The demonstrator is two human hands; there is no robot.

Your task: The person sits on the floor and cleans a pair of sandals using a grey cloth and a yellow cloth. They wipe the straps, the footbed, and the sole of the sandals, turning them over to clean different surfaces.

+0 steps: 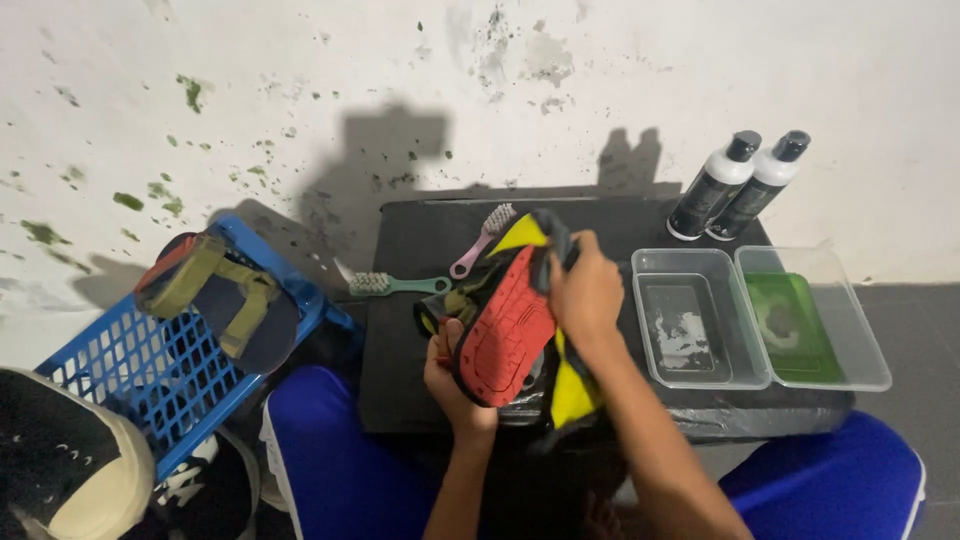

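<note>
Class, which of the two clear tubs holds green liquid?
The right-hand tub, farther from the hands; the tub beside it holds clear, foamy water.

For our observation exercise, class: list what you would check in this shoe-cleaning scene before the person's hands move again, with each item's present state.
1. Shoe held with red sole up: ok.
2. Left hand gripping the shoe from below: ok.
3. Right hand pressing a dark cloth on the shoe's far end: ok.
4. Green brush and pink brush lying free on the black table: ok.
5. Liquid in the two clear trays: cannot tell how much.
6. Two bottles capped and upright: ok.
</note>
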